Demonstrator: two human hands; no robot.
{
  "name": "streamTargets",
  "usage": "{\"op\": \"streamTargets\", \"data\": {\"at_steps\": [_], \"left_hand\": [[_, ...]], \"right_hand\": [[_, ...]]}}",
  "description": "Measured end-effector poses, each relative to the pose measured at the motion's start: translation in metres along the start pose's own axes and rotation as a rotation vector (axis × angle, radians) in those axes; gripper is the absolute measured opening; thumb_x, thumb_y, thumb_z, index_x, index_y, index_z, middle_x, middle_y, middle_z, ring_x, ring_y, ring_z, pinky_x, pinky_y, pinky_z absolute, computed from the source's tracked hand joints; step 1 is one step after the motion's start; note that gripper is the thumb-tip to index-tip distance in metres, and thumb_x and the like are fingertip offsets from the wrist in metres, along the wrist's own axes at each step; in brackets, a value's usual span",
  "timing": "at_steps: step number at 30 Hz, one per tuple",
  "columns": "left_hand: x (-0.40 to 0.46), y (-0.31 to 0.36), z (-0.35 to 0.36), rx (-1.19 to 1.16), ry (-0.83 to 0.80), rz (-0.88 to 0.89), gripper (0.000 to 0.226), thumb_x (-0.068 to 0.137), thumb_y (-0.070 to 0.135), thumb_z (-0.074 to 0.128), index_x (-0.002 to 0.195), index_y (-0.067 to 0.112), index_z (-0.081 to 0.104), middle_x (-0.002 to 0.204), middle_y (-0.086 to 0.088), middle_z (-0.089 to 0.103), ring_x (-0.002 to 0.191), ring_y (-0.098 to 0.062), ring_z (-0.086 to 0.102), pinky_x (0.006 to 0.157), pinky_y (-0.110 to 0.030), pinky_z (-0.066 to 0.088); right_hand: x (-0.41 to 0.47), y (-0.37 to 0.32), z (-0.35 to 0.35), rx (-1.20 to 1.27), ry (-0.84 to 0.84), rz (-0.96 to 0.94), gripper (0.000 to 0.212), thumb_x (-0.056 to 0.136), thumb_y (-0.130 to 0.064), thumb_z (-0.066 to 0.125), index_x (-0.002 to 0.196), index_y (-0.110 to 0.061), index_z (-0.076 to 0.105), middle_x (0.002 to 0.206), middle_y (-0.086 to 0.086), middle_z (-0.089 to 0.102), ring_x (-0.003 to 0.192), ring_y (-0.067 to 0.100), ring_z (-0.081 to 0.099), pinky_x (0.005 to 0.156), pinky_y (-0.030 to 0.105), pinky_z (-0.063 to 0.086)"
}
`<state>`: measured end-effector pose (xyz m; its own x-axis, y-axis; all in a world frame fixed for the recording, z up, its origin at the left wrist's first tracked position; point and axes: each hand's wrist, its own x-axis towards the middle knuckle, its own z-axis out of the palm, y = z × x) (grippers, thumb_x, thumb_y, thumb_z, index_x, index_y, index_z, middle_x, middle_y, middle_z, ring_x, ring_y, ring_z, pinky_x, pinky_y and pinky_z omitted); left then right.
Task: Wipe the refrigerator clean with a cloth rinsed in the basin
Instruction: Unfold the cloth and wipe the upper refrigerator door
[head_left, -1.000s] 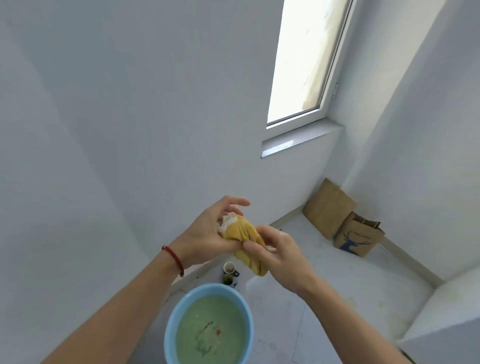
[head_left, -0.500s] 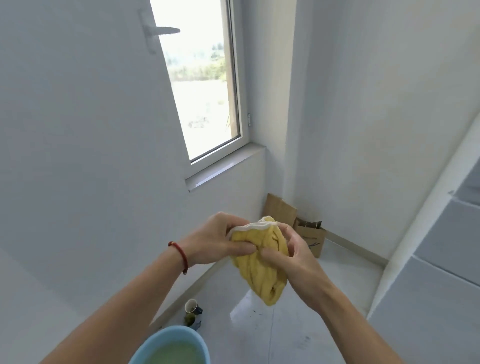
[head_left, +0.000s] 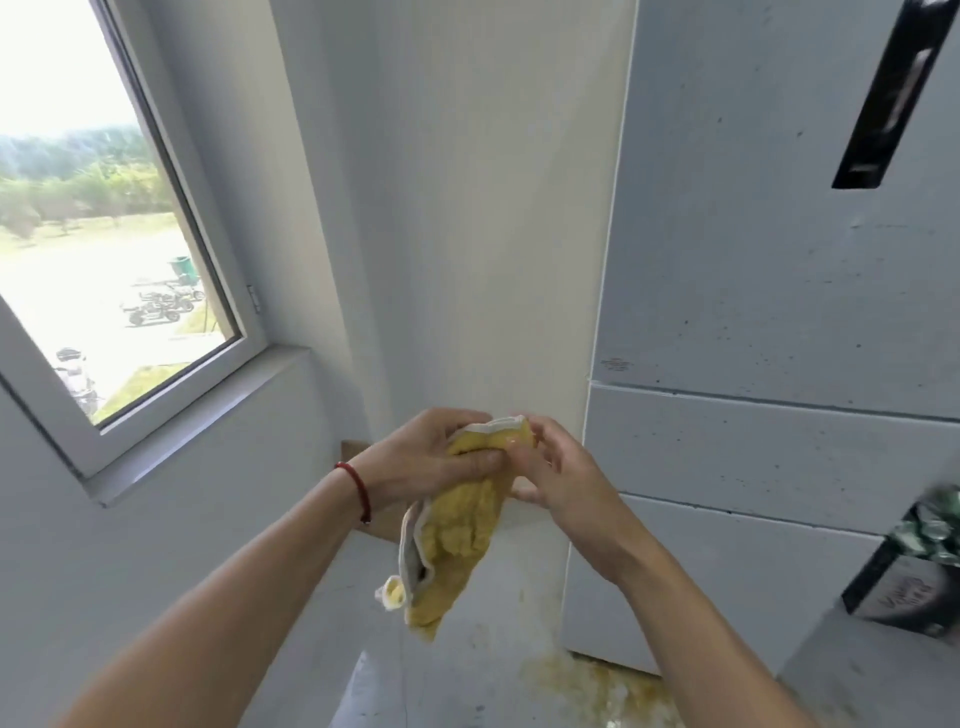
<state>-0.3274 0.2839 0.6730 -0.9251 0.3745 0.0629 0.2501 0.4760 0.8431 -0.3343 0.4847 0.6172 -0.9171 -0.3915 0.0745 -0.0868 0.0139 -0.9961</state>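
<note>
Hanging limp from two bare hands, a soft yellow terry cloth with a pale trimmed edge (head_left: 457, 540) is bunched at its top, where the left hand (head_left: 431, 457) curls its fingers and thumb around the wad, while the right hand (head_left: 556, 467) pinches the top edge just beside those fingers. It looks light, floppy and probably damp, so gripping a thick gathered fold should hold better than one corner. Beyond the right fingers stands the tall pale grey speckled refrigerator (head_left: 769, 291), untouched.

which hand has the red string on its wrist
The left hand, the one nearer the window. A red string circles its wrist, while the right hand has a bare wrist. Both hold the yellow cloth.
</note>
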Motion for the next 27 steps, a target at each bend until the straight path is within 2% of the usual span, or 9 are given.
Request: {"op": "streamTargets", "data": {"at_steps": [4, 6, 9, 11, 13, 17, 21, 23, 27], "left_hand": [[0.037, 0.005, -0.002, 0.061, 0.112, 0.039, 0.026, 0.08, 0.041, 0.086, 0.079, 0.019, 0.073, 0.072, 0.002, 0.07, 0.07, -0.007, 0.065, 0.064, -0.029, 0.054], [0.049, 0.0, -0.008, -0.043, 0.157, -0.019, 0.038, 0.071, 0.045, 0.091, 0.082, 0.013, 0.075, 0.079, -0.008, 0.074, 0.073, -0.013, 0.07, 0.067, -0.035, 0.059], [0.059, 0.0, -0.008, -0.422, -0.012, -0.066, 0.059, 0.069, 0.045, 0.092, 0.103, 0.0, 0.074, 0.098, -0.02, 0.075, 0.088, -0.026, 0.073, 0.077, -0.039, 0.063], [0.067, 0.008, -0.005, -0.595, -0.108, -0.043, 0.056, 0.076, 0.043, 0.082, 0.109, 0.0, 0.074, 0.105, -0.02, 0.074, 0.094, -0.029, 0.073, 0.08, -0.038, 0.063], [0.078, 0.016, -0.004, -0.68, -0.13, -0.066, 0.052, 0.08, 0.038, 0.073, 0.113, -0.002, 0.072, 0.11, -0.021, 0.073, 0.099, -0.031, 0.072, 0.086, -0.041, 0.062], [0.105, 0.001, -0.003, -0.831, -0.231, -0.187, 0.06, 0.085, 0.034, 0.071, 0.13, -0.005, 0.063, 0.133, -0.025, 0.063, 0.122, -0.035, 0.064, 0.102, -0.045, 0.054], [0.09, -0.048, 0.039, -0.996, -0.437, -0.372, 0.085, 0.089, 0.063, 0.065, 0.143, -0.001, 0.053, 0.147, -0.02, 0.05, 0.134, -0.037, 0.05, 0.12, -0.053, 0.032], [0.067, -0.059, 0.073, -0.954, -0.538, -0.413, 0.069, 0.098, 0.058, 0.055, 0.139, 0.003, 0.06, 0.141, -0.021, 0.058, 0.132, -0.039, 0.054, 0.116, -0.053, 0.038], [0.056, -0.06, 0.106, -0.739, -0.307, -0.276, 0.036, 0.093, 0.024, 0.071, 0.12, 0.0, 0.068, 0.113, -0.017, 0.075, 0.109, -0.031, 0.072, 0.097, -0.048, 0.057]], "right_hand": [[0.006, -0.022, -0.01, -0.187, 0.342, -0.126, 0.034, 0.085, -0.041, 0.083, 0.094, -0.015, 0.062, 0.084, 0.003, 0.067, 0.079, 0.02, 0.064, 0.076, 0.052, 0.057], [0.007, -0.028, -0.019, -0.162, 0.459, -0.203, 0.033, 0.087, -0.031, 0.083, 0.087, -0.013, 0.055, 0.075, 0.0, 0.057, 0.071, 0.017, 0.054, 0.066, 0.045, 0.053], [0.004, -0.044, -0.026, -0.047, 0.371, -0.264, 0.027, 0.096, -0.03, 0.073, 0.1, -0.008, 0.059, 0.089, 0.002, 0.064, 0.083, 0.017, 0.063, 0.072, 0.039, 0.056], [-0.002, -0.044, -0.033, 0.097, 0.175, -0.144, 0.042, 0.099, -0.043, 0.062, 0.125, -0.01, 0.063, 0.122, 0.011, 0.071, 0.113, 0.029, 0.069, 0.094, 0.049, 0.057], [-0.011, -0.032, -0.032, 0.009, 0.065, 0.011, 0.047, 0.099, -0.041, 0.063, 0.133, -0.009, 0.064, 0.129, 0.015, 0.071, 0.121, 0.033, 0.067, 0.103, 0.05, 0.054], [-0.02, -0.009, -0.024, 0.02, 0.352, 0.062, 0.022, 0.1, -0.018, 0.067, 0.121, -0.012, 0.068, 0.115, 0.003, 0.078, 0.11, 0.024, 0.074, 0.083, 0.031, 0.06], [-0.031, -0.005, -0.031, 0.181, 0.488, 0.096, 0.023, 0.1, -0.016, 0.066, 0.121, -0.008, 0.069, 0.115, 0.009, 0.078, 0.11, 0.025, 0.074, 0.093, 0.037, 0.06], [-0.036, 0.0, -0.042, 0.207, 0.485, 0.177, 0.026, 0.102, -0.018, 0.064, 0.124, -0.007, 0.067, 0.118, 0.013, 0.076, 0.113, 0.028, 0.073, 0.1, 0.044, 0.057], [-0.057, 0.013, -0.068, 0.154, 0.382, 0.389, 0.039, 0.095, -0.005, 0.072, 0.132, -0.007, 0.059, 0.122, 0.016, 0.074, 0.111, 0.031, 0.073, 0.084, 0.043, 0.061]]}}
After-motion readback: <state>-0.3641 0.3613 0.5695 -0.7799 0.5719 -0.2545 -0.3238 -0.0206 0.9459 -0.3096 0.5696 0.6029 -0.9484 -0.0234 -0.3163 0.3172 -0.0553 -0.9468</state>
